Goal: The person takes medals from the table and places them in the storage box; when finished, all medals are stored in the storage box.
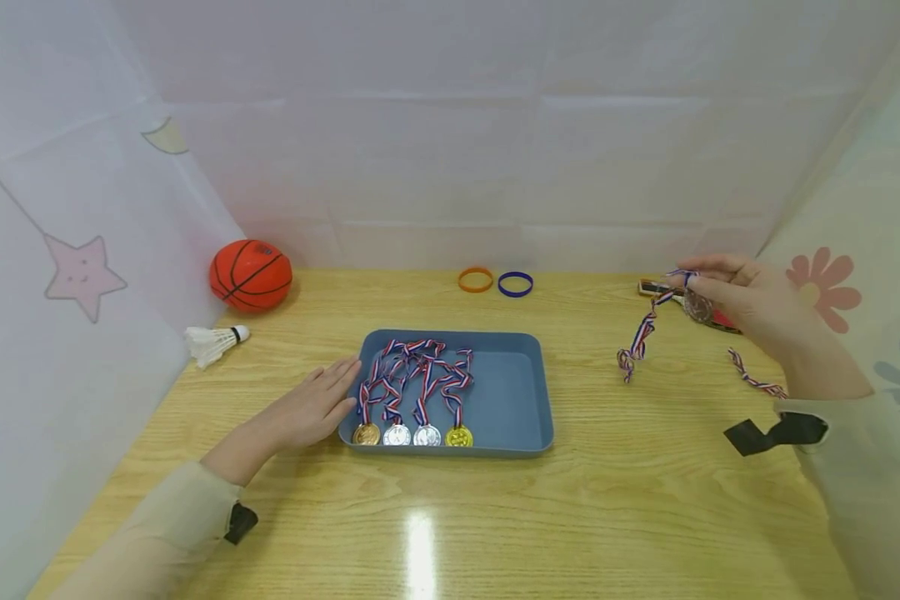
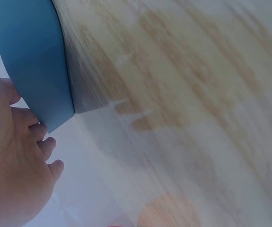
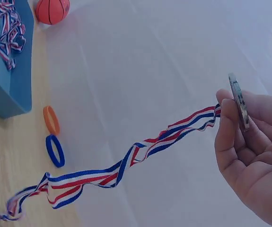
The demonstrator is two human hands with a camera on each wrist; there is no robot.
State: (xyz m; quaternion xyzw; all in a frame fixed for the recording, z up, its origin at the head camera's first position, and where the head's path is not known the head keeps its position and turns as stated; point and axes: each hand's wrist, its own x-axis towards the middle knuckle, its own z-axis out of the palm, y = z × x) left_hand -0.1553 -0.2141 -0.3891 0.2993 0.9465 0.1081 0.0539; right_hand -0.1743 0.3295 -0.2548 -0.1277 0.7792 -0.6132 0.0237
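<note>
My left hand (image 1: pixel 311 410) rests against the left rim of a blue-grey tray (image 1: pixel 510 400), fingers straight; the left wrist view shows its fingertips at the tray's outer wall (image 2: pixel 34 56). Along the tray's front edge lie several medals, among them a bronze-coloured medal (image 1: pixel 366 434), a silver medal (image 1: pixel 427 436) and a gold medal (image 1: pixel 459 437), their striped ribbons bunched behind them. Over the table at the right, my right hand (image 1: pixel 757 312) pinches a silvery medal (image 1: pixel 697 307) between thumb and fingers, edge-on in the right wrist view. Its red, white and blue ribbon (image 3: pixel 150 146) dangles loose.
Beneath my right hand lies a red paddle-like item with a light handle (image 1: pixel 656 289), partly covered. Another striped ribbon (image 1: pixel 753 382) pokes out by the right forearm. An orange wristband (image 1: pixel 476 290) and a blue wristband (image 1: pixel 515 294) lie at the back; a basketball (image 1: pixel 251 277) and shuttlecock (image 1: pixel 212 343) sit left.
</note>
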